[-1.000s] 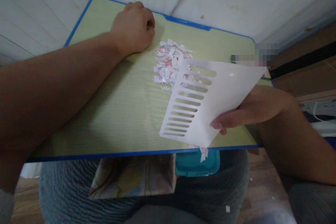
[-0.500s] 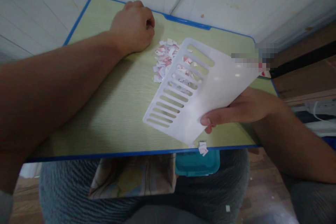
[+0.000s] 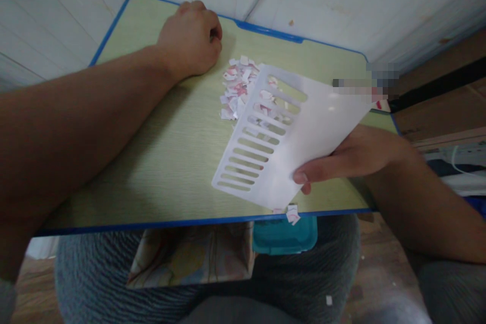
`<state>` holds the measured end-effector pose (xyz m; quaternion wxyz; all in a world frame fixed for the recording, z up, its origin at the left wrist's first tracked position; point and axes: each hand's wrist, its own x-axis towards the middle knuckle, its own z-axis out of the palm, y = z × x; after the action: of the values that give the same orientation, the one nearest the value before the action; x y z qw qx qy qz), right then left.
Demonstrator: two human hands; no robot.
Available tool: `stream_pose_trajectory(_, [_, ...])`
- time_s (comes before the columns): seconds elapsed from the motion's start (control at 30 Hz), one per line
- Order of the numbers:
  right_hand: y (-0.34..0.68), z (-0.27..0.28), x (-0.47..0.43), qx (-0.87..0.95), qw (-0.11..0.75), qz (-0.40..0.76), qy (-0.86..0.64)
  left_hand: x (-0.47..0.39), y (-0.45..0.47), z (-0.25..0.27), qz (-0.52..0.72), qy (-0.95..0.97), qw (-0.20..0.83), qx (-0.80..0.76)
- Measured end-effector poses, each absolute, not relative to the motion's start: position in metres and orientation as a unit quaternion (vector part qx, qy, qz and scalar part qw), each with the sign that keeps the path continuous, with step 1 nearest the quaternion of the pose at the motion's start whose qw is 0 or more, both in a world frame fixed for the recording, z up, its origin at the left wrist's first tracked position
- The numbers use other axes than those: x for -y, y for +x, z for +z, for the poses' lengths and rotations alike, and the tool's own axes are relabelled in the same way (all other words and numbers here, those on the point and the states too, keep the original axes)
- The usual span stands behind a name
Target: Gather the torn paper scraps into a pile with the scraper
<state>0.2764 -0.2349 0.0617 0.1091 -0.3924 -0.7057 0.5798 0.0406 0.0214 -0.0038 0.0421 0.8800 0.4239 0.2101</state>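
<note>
My right hand (image 3: 351, 157) grips a white plastic panel (image 3: 313, 126) by its near edge, thumb on top and the other fingers mostly hidden beneath. A row of long slots runs along the panel's left end. The panel is held tilted over the table and partly covers a pile of small torn paper pieces (image 3: 236, 92), white with red and pink marks. My left hand (image 3: 193, 35) rests on the table beyond the pile, to its left, curled into a fist with nothing visible in it. A few paper scraps (image 3: 292, 213) lie at the table's front edge.
The small table (image 3: 152, 162) has a blue rim and stands against a white panelled wall (image 3: 322, 5). Below its front edge are a teal plastic container (image 3: 286, 238) and a patterned fabric item (image 3: 193, 258) by my lap. A wooden unit (image 3: 448, 91) stands at the right.
The panel's slotted end has shifted slightly to the right and toward me, uncovering a little more of the paper pile. My left hand stays in place.
</note>
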Motion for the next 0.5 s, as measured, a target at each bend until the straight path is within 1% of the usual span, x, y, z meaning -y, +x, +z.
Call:
stream_pose_trajectory(0.33, [0.2776, 0.0659, 0.2341, 0.699, 0.109, 0.606, -0.364, -0.0259, 0.0353, -0.0045, 0.204, 0.887, 0.057, -0.41])
stream_pose_trajectory(0.5, [0.2782, 0.0677, 0.236, 0.659, 0.148, 0.613, -0.41, -0.0209, 0.0392, -0.0021, 0.197, 0.885, 0.054, -0.419])
